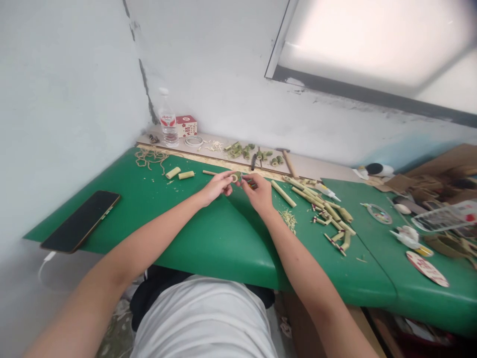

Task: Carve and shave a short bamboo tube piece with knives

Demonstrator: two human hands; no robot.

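Note:
Over the middle of the green-covered table, my left hand is closed on a short green bamboo piece, its pale cut ring facing me. My right hand is closed beside it, pinching a small tool with a grey tip. That tip meets or nearly meets the bamboo. A bit of orange shows under the right fingers, and most of the tool is hidden. Just behind my left hand lies a thin stick. Two short bamboo tubes rest farther left.
Bamboo lengths and shavings lie right of my right hand. On the back ledge are a hammer, cut bamboo pieces, a water bottle and a box. A phone sits at the left edge, twine behind it.

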